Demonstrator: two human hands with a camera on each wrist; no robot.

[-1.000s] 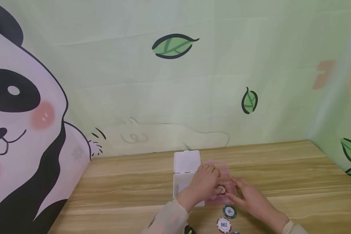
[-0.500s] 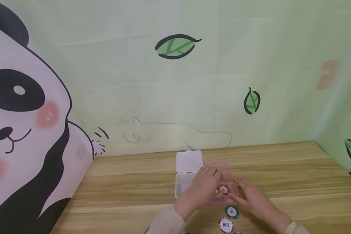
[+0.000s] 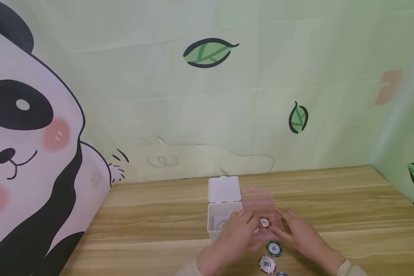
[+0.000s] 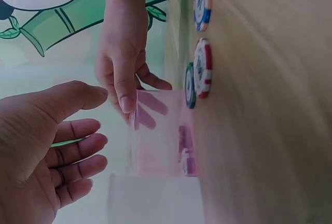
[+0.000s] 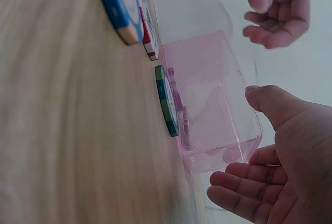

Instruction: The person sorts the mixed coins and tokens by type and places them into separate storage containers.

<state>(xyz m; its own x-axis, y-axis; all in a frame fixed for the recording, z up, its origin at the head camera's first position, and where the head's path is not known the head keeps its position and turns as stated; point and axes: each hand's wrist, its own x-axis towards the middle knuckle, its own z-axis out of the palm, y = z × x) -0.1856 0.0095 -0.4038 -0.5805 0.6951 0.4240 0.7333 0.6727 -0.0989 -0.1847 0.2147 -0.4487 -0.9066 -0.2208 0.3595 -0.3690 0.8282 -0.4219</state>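
Note:
A clear pink box (image 3: 277, 222) stands with its lid (image 3: 258, 195) folded back. Inside it lies a red poker chip (image 3: 264, 222) marked 5. My right hand (image 3: 301, 234) holds the box's right side, thumb at the near corner and fingers at the far one. Beside it, my left hand (image 3: 236, 233) hovers above the near part of the two boxes, its fingers loosely bent around nothing, as the left wrist view shows. The white box (image 3: 214, 209), also with an open lid, touches the pink one on the left; a pale round thing (image 3: 221, 225) shows inside, partly hidden by my left hand.
In front of the pink box, on the wooden table (image 3: 151, 214), lie a green chip (image 3: 274, 249) marked 20, a red-and-white chip (image 3: 267, 264) marked 100 and a blue chip (image 4: 202, 5). A cloth wall (image 3: 207, 115) with a panda print stands behind the table.
My left hand has drawn back toward me and lower, uncovering more of the white box and the red chip. My right hand keeps its place on the pink box.

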